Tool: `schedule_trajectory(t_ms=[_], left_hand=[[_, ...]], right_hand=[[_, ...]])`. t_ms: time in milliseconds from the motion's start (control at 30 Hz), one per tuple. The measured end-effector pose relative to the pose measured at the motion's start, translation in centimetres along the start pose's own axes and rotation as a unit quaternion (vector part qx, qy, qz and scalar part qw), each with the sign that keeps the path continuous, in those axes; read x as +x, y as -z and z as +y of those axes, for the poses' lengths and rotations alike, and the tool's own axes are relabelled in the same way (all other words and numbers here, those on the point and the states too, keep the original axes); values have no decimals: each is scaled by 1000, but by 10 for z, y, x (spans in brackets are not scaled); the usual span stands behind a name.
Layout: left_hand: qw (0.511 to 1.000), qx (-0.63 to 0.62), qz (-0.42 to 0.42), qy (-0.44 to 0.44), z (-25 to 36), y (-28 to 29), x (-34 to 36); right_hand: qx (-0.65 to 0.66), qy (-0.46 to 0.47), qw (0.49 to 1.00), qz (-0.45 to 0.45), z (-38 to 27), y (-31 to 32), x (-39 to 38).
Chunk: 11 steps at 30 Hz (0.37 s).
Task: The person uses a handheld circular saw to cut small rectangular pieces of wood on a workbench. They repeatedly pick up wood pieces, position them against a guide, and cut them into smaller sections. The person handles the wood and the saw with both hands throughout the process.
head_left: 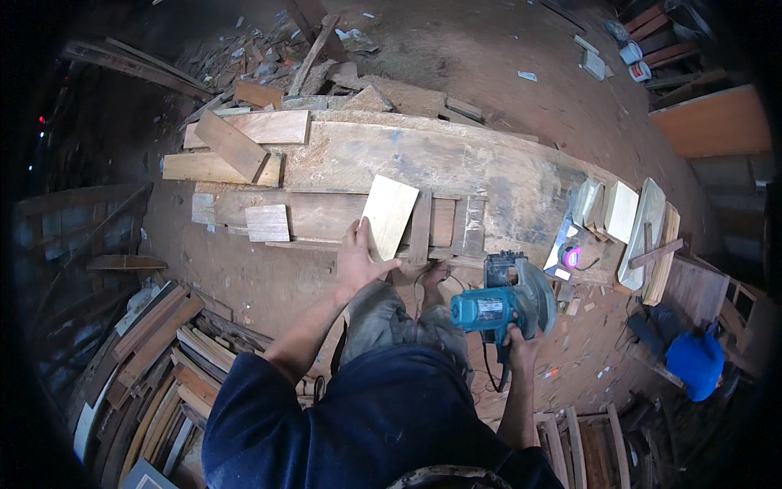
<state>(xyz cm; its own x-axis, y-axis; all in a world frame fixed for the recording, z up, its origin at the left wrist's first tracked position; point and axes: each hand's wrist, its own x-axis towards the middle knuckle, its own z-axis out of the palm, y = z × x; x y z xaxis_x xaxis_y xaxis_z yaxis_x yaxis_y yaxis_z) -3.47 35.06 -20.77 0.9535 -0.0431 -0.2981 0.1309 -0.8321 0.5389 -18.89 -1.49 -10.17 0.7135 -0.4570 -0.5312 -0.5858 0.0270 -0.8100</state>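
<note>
The left hand (358, 259) is pinching a pale board (388, 215) mid-frame (on the workbench (456, 163)); the right hand (520, 336) is gripping a teal saw (505, 301).

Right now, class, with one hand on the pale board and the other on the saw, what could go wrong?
1. The left hand grips the pale board at its near edge; if the circular saw in the right hand comes close, fingers could meet the blade.
2. The saw's cord hangs by the legs and might snag.
3. Loose offcuts on the workbench could shift.
</note>
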Motion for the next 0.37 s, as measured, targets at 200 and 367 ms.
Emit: schedule_trajectory(t_ms=[200, 367], left_hand=[[986, 114, -112, -38, 1, 39, 12], [933, 252, -166, -197, -57, 93, 21]], right_hand=[[-26, -7, 1000, 5, 3, 3, 3], [-32, -20, 999, -1, -2, 4, 0]])
